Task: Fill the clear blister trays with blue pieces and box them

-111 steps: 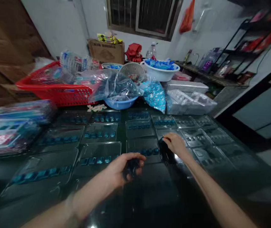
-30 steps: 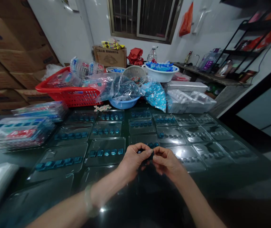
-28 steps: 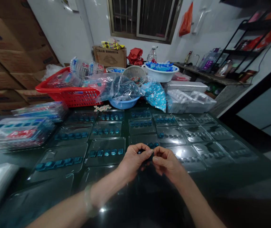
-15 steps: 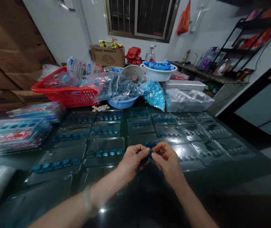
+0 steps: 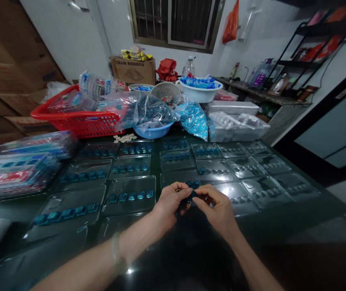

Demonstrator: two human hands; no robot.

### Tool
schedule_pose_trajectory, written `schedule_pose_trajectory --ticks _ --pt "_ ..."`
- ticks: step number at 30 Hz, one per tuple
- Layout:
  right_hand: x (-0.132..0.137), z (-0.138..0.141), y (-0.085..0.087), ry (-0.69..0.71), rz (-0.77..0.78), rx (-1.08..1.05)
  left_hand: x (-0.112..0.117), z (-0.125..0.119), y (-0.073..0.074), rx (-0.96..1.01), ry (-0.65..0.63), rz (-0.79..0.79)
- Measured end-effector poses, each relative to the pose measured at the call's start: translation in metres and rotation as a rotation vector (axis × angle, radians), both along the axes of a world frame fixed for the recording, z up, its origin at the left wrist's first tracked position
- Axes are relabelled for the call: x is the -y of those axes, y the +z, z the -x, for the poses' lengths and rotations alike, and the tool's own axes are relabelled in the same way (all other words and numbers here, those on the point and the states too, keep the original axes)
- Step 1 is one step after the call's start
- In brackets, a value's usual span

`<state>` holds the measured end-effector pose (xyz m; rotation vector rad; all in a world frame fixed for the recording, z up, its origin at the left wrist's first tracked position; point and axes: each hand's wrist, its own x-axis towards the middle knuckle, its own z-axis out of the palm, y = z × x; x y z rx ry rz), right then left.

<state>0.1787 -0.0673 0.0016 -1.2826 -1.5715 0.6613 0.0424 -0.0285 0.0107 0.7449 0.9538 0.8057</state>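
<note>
My left hand (image 5: 173, 201) is closed, its thumb and fingers pinching a small dark blue piece (image 5: 192, 195). From the other side my right hand (image 5: 213, 202) pinches the same piece between thumb and forefinger. The piece is mostly covered by the fingers, so its exact kind cannot be made out. Just beyond my hands lies a clear plastic tray (image 5: 169, 178) with blue square pieces (image 5: 195, 184) in it. To the left, another clear tray (image 5: 130, 181) bears a row of teal square pieces (image 5: 132, 196). On the right, a clear tray (image 5: 256, 184) shows bare moulded pockets.
Stacked packaged cards (image 5: 18, 173) lie at the left. Behind the trays stand a red basket (image 5: 78, 123), a light blue basin (image 5: 153, 131), a bag of blue pieces (image 5: 193, 119), a white basin (image 5: 200, 93) and stacked clear trays (image 5: 238, 127). Cardboard boxes (image 5: 12, 72) rise at far left.
The view has shifted slightly, so the table and background sit a little farther left. My right hand has turned slightly and pressed closer against the small piece; both hands keep their pinch.
</note>
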Motion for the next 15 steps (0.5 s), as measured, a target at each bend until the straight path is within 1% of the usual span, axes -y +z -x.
schedule_pose_trajectory --ticks 3,5,7,9,10,13,15 --pt "-0.001 -0.007 0.000 0.001 0.004 0.123 -0.004 -0.005 0.001 -0.008 -0.067 0.083" --pt "-0.010 -0.019 -0.002 -0.007 0.004 0.193 -0.009 -0.006 0.002 0.007 -0.100 0.144" --pt "-0.028 -0.040 -0.006 -0.062 -0.007 0.319 -0.015 -0.004 0.001 0.036 -0.117 0.182" --pt "-0.053 -0.064 -0.013 -0.152 -0.029 0.487 -0.020 0.000 -0.002 0.062 -0.130 0.204" --pt "-0.067 -0.076 -0.017 -0.175 -0.029 0.540 -0.023 0.002 -0.003 0.069 -0.134 0.213" --pt "-0.100 -0.101 -0.030 -0.177 -0.004 0.641 -0.026 0.012 -0.007 0.089 -0.129 0.229" --pt "-0.111 -0.107 -0.037 -0.156 0.019 0.704 -0.027 0.018 -0.009 0.093 -0.117 0.235"
